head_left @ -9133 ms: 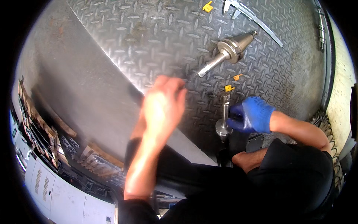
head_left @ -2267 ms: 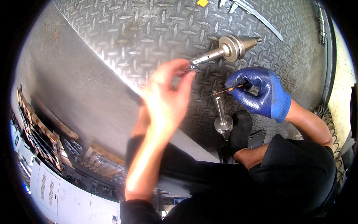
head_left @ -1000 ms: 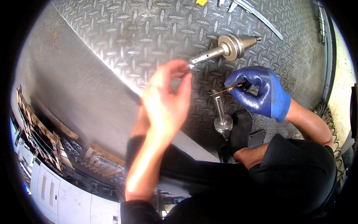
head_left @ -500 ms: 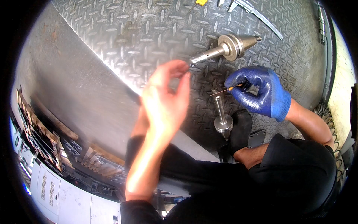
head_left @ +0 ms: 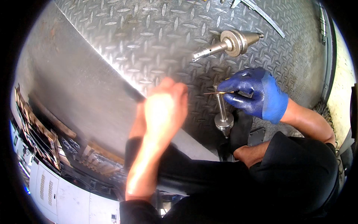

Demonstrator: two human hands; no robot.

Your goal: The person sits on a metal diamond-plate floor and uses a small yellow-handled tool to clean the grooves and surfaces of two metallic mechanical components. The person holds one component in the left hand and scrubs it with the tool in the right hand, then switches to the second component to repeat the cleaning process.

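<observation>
My left hand (head_left: 166, 104) is bare and blurred by motion. Its fingers are curled in over the tread-plate floor; whatever they may hold is hidden. My right hand (head_left: 255, 93), in a blue coated glove, pinches a thin-shafted screwdriver (head_left: 213, 93) with a yellowish handle. The shaft points left, passing over the tip of a smaller metal tool holder (head_left: 223, 120) that lies beside my foot. Farther off, a larger milling tool holder (head_left: 233, 42) lies on its side, its cutter end toward the left.
A caliper (head_left: 266, 18) lies on the tread-plate floor (head_left: 149, 33) at the far right. A smooth grey metal surface (head_left: 82, 74) borders the plate on the left. My shoe (head_left: 241, 128) rests near the smaller holder. White cabinets (head_left: 71, 198) stand at lower left.
My left hand has drawn back slightly from the larger holder's cutter end, and its fingers have curled in. My right hand has turned, bringing the screwdriver shaft nearly level.
</observation>
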